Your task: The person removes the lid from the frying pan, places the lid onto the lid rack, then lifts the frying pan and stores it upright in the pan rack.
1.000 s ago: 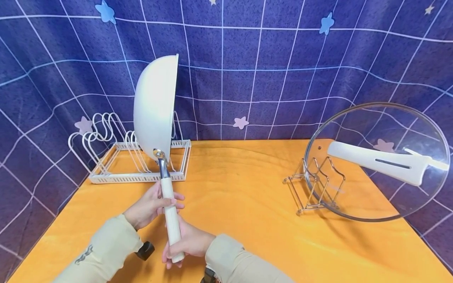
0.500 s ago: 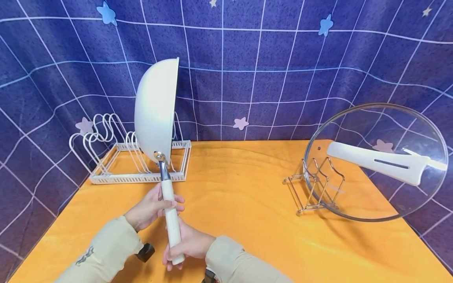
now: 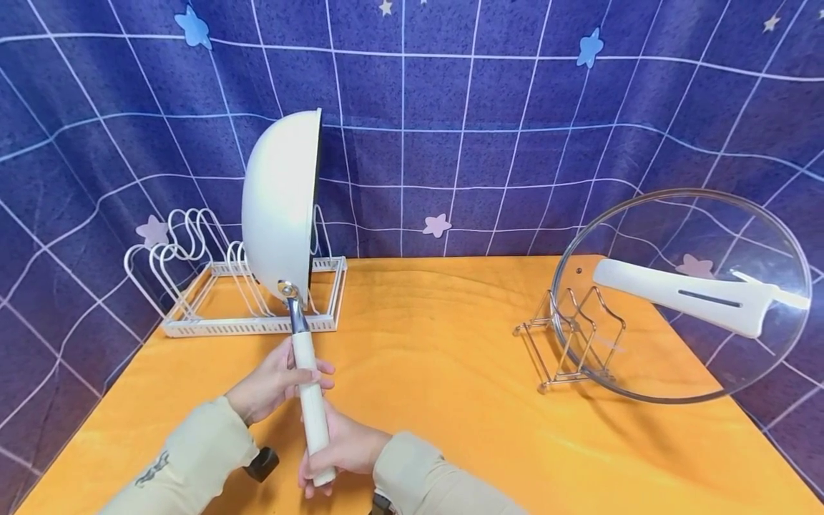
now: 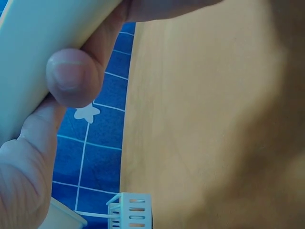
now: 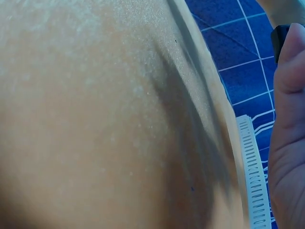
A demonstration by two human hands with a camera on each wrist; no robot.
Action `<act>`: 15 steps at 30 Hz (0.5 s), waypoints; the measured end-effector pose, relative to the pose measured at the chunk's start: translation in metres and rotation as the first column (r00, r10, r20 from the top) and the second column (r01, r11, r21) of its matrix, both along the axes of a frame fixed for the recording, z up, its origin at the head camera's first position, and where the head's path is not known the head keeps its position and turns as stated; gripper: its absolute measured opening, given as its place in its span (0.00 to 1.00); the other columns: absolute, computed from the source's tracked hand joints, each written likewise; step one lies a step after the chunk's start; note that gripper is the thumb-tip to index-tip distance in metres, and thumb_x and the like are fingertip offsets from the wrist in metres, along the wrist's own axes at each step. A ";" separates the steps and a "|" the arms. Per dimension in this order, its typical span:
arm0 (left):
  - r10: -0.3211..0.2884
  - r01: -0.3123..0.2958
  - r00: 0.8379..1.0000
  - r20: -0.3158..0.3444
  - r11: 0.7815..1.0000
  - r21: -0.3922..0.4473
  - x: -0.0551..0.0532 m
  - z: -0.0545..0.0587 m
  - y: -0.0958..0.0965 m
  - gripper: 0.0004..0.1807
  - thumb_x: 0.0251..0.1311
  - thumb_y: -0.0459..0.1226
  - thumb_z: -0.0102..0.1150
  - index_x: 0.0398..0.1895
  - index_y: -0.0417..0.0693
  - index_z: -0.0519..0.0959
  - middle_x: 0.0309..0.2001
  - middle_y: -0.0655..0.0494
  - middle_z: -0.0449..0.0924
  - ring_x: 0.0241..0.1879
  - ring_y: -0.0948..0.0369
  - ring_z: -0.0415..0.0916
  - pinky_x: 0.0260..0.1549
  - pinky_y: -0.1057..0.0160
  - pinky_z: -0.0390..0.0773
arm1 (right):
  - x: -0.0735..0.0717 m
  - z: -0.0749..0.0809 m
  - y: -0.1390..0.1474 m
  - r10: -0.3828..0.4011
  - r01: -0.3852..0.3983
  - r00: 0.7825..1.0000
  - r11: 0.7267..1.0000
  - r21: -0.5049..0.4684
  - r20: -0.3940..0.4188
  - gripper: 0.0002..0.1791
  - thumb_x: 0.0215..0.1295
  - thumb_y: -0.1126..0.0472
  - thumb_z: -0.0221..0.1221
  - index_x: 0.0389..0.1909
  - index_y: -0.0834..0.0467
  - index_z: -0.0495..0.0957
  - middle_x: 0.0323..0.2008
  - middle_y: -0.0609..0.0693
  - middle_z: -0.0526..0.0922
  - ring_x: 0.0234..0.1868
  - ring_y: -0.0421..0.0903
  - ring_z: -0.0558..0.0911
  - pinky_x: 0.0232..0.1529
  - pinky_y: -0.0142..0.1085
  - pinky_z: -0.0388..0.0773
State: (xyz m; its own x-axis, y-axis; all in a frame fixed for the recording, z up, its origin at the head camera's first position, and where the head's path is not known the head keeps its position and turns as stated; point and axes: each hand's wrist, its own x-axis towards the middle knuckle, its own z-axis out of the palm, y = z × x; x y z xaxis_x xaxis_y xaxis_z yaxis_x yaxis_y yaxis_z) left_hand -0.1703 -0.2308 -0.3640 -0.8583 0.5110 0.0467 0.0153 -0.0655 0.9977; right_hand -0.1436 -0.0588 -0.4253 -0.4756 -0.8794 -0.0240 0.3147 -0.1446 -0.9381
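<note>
A white wok stands on edge in the head view, its dark inside facing right and its rounded bottom left. It overlaps the white wire rack at the back left. From the wok a pale handle slopes down toward me. My left hand holds the handle's upper part, thumb across the top and fingers beneath. Lower down, my right hand grips the handle's end. The left wrist view shows a left fingertip against the pale handle.
At the right, a glass lid with a white handle leans upright in a small metal wire stand. An orange cloth covers the table. Behind it hangs a blue curtain with a grid and stars.
The wok has sunk a little lower over the white rack. Both hands keep their hold on the handle. The lid and its stand have stayed put.
</note>
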 end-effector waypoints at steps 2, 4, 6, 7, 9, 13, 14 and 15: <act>0.000 0.000 1.000 0.005 1.000 0.003 0.000 -0.001 0.000 0.30 0.62 0.25 0.45 0.60 0.34 0.41 0.42 0.53 0.79 0.41 0.58 0.82 0.43 0.61 0.80 | 0.000 0.000 0.000 0.003 -0.003 1.000 1.000 0.009 0.009 0.36 0.52 0.83 0.48 0.57 0.54 0.49 0.24 0.76 0.71 0.20 0.45 0.79 0.16 0.31 0.73; 0.000 0.000 1.000 0.013 1.000 0.000 0.001 -0.002 0.000 0.29 0.62 0.24 0.45 0.59 0.34 0.41 0.42 0.53 0.79 0.41 0.58 0.82 0.43 0.61 0.81 | 0.001 -0.001 0.000 0.003 -0.003 1.000 1.000 0.026 0.017 0.35 0.52 0.83 0.48 0.57 0.54 0.49 0.22 0.64 0.76 0.20 0.45 0.79 0.17 0.31 0.73; 0.000 0.000 1.000 0.024 1.000 -0.005 0.001 -0.003 0.000 0.28 0.62 0.24 0.45 0.58 0.35 0.42 0.41 0.53 0.78 0.41 0.58 0.82 0.43 0.61 0.80 | 0.002 -0.001 0.001 0.001 -0.002 1.000 0.999 0.043 0.023 0.35 0.53 0.82 0.48 0.57 0.54 0.49 0.21 0.56 0.77 0.20 0.44 0.79 0.17 0.32 0.74; 0.001 -0.001 1.000 0.031 1.000 -0.009 0.001 -0.004 0.001 0.28 0.62 0.24 0.45 0.58 0.35 0.42 0.41 0.52 0.78 0.41 0.58 0.82 0.43 0.61 0.80 | 0.003 -0.002 0.001 0.002 -0.004 1.000 0.999 0.051 0.027 0.35 0.53 0.82 0.48 0.57 0.53 0.49 0.21 0.54 0.78 0.20 0.44 0.80 0.17 0.32 0.74; -0.001 0.001 0.999 0.036 1.000 -0.011 0.001 -0.006 0.001 0.27 0.62 0.24 0.45 0.58 0.35 0.43 0.41 0.52 0.78 0.40 0.58 0.82 0.43 0.61 0.80 | 0.004 -0.004 0.002 0.003 -0.005 0.999 0.999 0.052 0.034 0.34 0.53 0.82 0.48 0.56 0.53 0.49 0.22 0.65 0.76 0.20 0.44 0.80 0.18 0.32 0.75; -0.003 0.003 0.999 0.033 1.000 0.001 0.001 -0.009 0.001 0.26 0.62 0.24 0.45 0.57 0.36 0.44 0.40 0.52 0.78 0.40 0.58 0.82 0.44 0.61 0.80 | 0.004 -0.006 0.002 0.010 -0.011 0.999 0.999 0.036 0.041 0.34 0.52 0.82 0.48 0.55 0.53 0.50 0.25 0.76 0.72 0.20 0.44 0.79 0.17 0.30 0.73; -0.003 0.003 0.999 0.036 1.000 0.007 0.001 -0.010 0.001 0.25 0.62 0.24 0.45 0.56 0.37 0.45 0.39 0.52 0.78 0.40 0.58 0.82 0.44 0.61 0.80 | 0.004 -0.007 0.002 0.015 -0.016 0.999 1.000 0.026 0.043 0.34 0.52 0.83 0.48 0.55 0.53 0.50 0.27 0.81 0.69 0.20 0.44 0.79 0.16 0.30 0.73; -0.003 0.002 0.999 0.041 1.000 0.011 0.001 -0.010 0.002 0.25 0.62 0.24 0.45 0.55 0.37 0.45 0.39 0.52 0.78 0.40 0.58 0.82 0.44 0.60 0.80 | 0.004 -0.007 0.003 0.023 -0.023 0.999 1.000 0.019 0.043 0.34 0.52 0.83 0.48 0.55 0.53 0.50 0.27 0.82 0.68 0.20 0.43 0.79 0.16 0.30 0.72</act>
